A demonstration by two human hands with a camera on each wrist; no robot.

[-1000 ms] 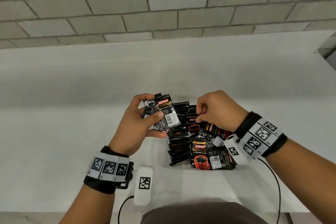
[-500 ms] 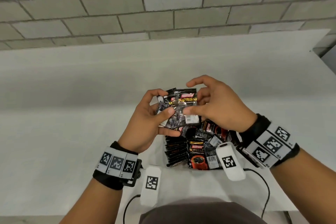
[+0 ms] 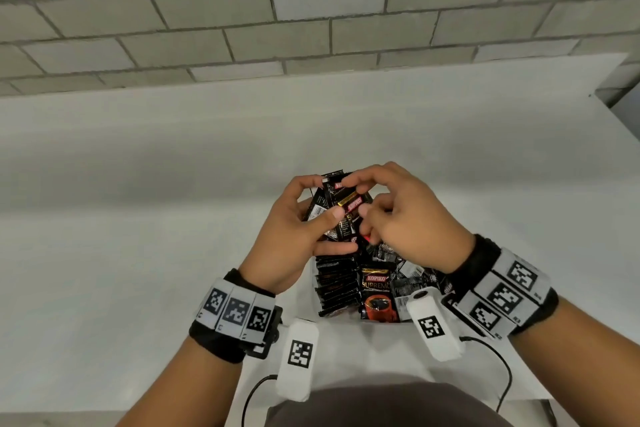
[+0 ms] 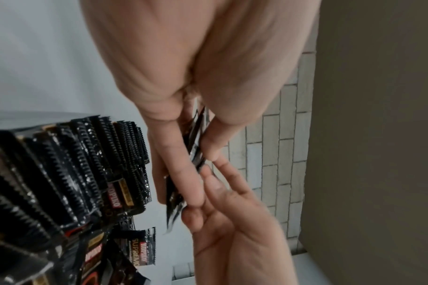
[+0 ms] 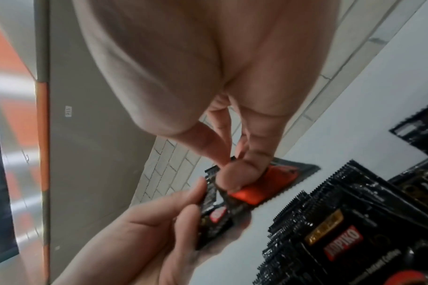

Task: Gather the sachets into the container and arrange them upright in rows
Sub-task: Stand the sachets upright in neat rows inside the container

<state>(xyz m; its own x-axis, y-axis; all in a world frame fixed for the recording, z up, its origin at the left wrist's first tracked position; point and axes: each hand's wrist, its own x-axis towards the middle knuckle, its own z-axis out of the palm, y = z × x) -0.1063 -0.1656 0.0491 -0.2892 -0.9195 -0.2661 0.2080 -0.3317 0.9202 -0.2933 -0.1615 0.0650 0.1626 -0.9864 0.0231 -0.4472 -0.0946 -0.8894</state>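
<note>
Above the container, both hands work on a small stack of sachets. The left hand grips the stack between thumb and curled fingers, and the right hand pinches the front sachet with thumb and fingertips, seemingly squaring it against the others.

The main risk, as I judge it, is slippage: the packets look glossy and thin, so a loosened pinch could let one slide out and drop onto the table or flat onto the packed ones. Pushing a fanned stack down could also knock the standing row askew.

Inside the container, a row of sachets stands on edge along the left side. Beside it, to the right, several loose sachets lie face up or tilted, not yet stood in a row.
</note>
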